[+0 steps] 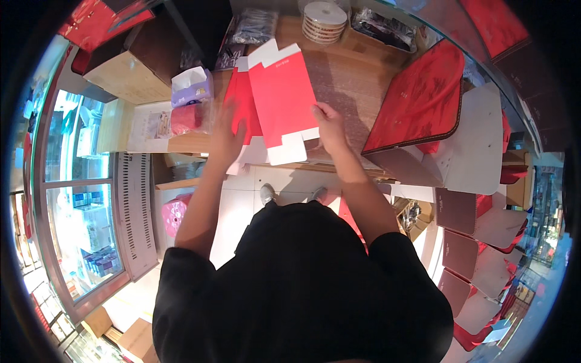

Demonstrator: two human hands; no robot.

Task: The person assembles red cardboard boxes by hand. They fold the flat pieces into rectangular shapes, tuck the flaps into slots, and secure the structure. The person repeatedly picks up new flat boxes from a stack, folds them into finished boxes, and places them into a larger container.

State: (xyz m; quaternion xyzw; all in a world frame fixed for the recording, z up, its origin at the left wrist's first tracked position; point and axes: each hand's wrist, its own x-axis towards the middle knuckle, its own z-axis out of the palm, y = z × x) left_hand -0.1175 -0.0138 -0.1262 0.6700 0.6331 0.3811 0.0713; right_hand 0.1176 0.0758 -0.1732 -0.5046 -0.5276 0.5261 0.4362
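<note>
A flat, unfolded red carton (283, 97) with white flaps is held tilted above the wooden counter. My right hand (330, 126) pinches its right edge between thumb and fingers. Behind it to the left lies a second red carton (243, 103), partly covered by the first, with pale flaps at both ends. My left hand (227, 136) is at the left edge of that second carton. Motion smears its fingers, so whether it grips or only touches the carton cannot be made out.
The wooden counter (351, 78) carries a purple tissue box (192, 88) and cardboard box (130, 66) on the left. A stack of white discs or spools (324, 21) stands at the back. A large red box lid (417, 97) leans at right; several open boxes (478, 260) line the right side.
</note>
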